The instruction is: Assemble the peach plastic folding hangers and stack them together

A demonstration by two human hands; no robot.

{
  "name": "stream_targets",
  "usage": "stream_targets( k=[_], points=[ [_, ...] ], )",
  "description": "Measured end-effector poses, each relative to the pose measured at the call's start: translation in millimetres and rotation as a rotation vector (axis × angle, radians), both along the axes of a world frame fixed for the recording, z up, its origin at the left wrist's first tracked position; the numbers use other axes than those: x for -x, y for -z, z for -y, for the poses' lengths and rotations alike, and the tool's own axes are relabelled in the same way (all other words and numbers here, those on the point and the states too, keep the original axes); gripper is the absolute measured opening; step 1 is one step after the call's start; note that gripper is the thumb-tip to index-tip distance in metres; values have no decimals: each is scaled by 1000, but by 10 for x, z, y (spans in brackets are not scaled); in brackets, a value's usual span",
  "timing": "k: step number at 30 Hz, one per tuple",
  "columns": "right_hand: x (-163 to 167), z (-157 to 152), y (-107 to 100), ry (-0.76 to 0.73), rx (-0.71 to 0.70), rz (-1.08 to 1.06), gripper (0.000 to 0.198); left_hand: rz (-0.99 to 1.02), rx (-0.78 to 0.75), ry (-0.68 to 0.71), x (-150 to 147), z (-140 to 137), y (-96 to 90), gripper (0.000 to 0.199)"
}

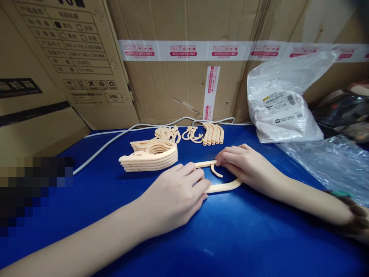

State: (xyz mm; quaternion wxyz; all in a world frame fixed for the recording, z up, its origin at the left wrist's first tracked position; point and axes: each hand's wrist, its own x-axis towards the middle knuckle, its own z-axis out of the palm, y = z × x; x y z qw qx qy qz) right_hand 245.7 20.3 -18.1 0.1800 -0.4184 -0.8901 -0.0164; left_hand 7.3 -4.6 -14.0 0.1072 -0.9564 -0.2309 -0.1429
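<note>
A cream plastic clothes hanger [223, 187] lies low over the blue table between my hands, its small curved hook [216, 171] showing in the gap. My left hand [180, 192] is closed around the hanger's left part, with the fingers covering that end. On the other side my right hand [245, 163] grips the hanger's right part, fingertips at the straight bar and palm over the bent end. Just beyond my left hand stands a neat stack of cream hanger pieces [152, 159]. How the parts join under my fingers is hidden.
Behind the stack lie loose cream pieces [167, 134], hooks [192, 134] and a row of curved arms [213, 134]. A white cable [109, 144] runs along the back. Cardboard boxes [173, 84] wall the blue table [230, 238]; a white plastic bag [282, 111] and clear wrap [331, 157] sit right.
</note>
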Motion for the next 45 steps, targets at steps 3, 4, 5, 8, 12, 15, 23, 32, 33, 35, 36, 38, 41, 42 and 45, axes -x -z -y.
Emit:
stream_targets(
  k=[3,4,5,8,12,15,23,32,33,35,36,38,41,42,45],
  points=[
    [8,49,-48,-45,-57,-10,18,27,-58,-35,-7,18,-47,26],
    [21,80,-74,-70,-75,-17,18,39,-91,-60,-7,17,-88,28],
    [41,118,-102,-97,-86,-24,19,49,-127,-91,-2,8,-145,29],
    [122,247,-170,-176,-59,-20,24,89,-235,-241,49,-92,-399,31],
    [229,354,-169,-230,-52,39,30,92,-130,-625,206,-450,-753,28],
    [279,364,-130,-230,-50,66,26,31,2,-730,316,-849,-859,31],
    [313,334,-124,-266,-127,87,30,-162,176,-801,263,-1556,-737,34],
    [212,280,-29,-238,-116,150,28,-261,174,-817,170,-1657,-675,41],
    [207,279,-21,-237,-128,157,29,-266,177,-815,176,-1678,-661,44],
    [202,282,-15,-245,-130,154,30,-272,184,-809,187,-1718,-636,47],
    [201,285,-17,-248,-127,150,30,-275,190,-804,192,-1735,-628,47],
    [201,291,-27,-243,-125,152,32,-282,203,-796,198,-1758,-619,47],
    [195,296,-42,-228,-131,179,32,-287,220,-802,196,-1772,-620,47],
    [192,296,-45,-226,-127,187,32,-286,224,-809,194,-1774,-623,47],
    [182,291,-47,-228,-109,196,34,-276,235,-824,185,-1773,-635,47]
  ],
)
